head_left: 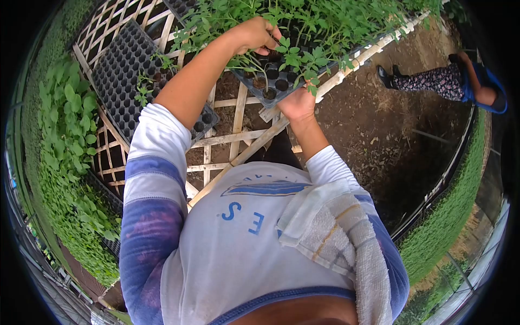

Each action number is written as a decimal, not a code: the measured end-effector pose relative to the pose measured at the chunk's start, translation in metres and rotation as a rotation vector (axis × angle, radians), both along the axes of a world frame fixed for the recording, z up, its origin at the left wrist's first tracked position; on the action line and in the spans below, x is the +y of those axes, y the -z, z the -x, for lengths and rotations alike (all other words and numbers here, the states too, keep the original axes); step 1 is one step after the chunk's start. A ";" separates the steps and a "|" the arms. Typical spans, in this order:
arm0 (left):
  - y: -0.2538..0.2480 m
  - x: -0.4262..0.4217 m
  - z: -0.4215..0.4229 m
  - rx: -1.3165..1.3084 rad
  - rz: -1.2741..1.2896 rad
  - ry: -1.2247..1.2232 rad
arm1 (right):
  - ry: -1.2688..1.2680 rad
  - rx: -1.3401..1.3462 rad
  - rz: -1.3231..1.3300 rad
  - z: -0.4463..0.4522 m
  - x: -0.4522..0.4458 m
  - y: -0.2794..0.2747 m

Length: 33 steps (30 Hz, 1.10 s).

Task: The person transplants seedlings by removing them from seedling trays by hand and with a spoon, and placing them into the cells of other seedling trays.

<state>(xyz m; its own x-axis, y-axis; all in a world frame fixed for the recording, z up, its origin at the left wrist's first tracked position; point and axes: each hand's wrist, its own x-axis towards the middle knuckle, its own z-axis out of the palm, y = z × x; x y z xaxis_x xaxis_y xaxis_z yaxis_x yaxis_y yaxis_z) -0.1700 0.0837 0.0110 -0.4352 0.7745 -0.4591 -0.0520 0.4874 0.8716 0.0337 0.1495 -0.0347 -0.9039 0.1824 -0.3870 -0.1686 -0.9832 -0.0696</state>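
My left hand [257, 37] reaches over the near part of a black seedling tray [269, 98]. Its fingers are pinched at a green seedling [293, 56] close to a dark soil plug; leaves and fingers partly hide the grip. My right hand [299, 103] grips the tray's near right edge from below, with the thumb tip up by the leaves. Leafy seedlings crowd the far part of the tray, while several cells at the near corner show soil or dark holes. One pale bent stem [264, 76] leans over those near cells.
Left of my left arm, a second black cell tray [123, 70] holds a few seedlings. Both trays rest on a wooden lattice bench [238, 111] with a pole edge. Broad-leaved plants [67, 108] grow far left. Another person [441, 84] stands at right on the dirt path [390, 141].
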 end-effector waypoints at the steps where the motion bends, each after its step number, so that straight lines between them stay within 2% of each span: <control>1: -0.004 0.000 -0.002 0.013 0.006 -0.020 | -0.001 -0.001 0.000 0.000 0.000 0.000; 5: -0.024 -0.002 -0.002 0.026 0.078 0.003 | -0.005 -0.010 -0.037 -0.001 0.000 0.006; 9: -0.019 0.000 -0.001 0.063 0.138 -0.008 | -0.015 -0.026 -0.023 -0.004 0.003 0.014; 14: -0.004 0.001 -0.003 0.204 0.064 0.059 | -0.057 -0.112 -0.044 -0.014 0.006 0.023; 16: -0.002 0.001 -0.009 0.274 0.130 0.104 | -0.058 -0.155 -0.046 -0.025 0.012 0.024; 18: 0.008 -0.001 -0.013 0.362 0.166 0.147 | -0.229 -0.303 -0.354 -0.045 0.017 0.003; 19: 0.013 -0.004 -0.014 0.363 0.163 0.148 | -0.226 -0.304 -0.357 -0.055 0.025 -0.007; 21: 0.015 -0.012 -0.017 0.439 0.094 0.145 | -0.612 -0.629 -1.194 -0.069 0.049 -0.026; 23: 0.013 -0.019 -0.023 0.474 0.127 0.146 | -0.338 -0.614 -1.495 -0.061 0.065 -0.034; 26: 0.023 -0.027 -0.021 0.541 0.088 0.121 | -0.283 -0.385 -1.607 -0.006 0.062 -0.062; 27: 0.024 -0.029 -0.022 0.545 0.086 0.123 | -0.406 -0.372 -1.782 0.016 0.060 -0.066; 30: 0.015 -0.036 -0.031 0.648 0.029 0.153 | -0.586 -0.246 -1.932 0.071 0.053 -0.045; 31: 0.016 -0.037 -0.030 0.655 0.034 0.147 | -0.584 -0.234 -1.933 0.086 0.056 -0.040; 33: 0.026 -0.043 -0.029 0.730 -0.022 0.157 | -0.821 -0.389 -1.743 0.112 0.060 -0.023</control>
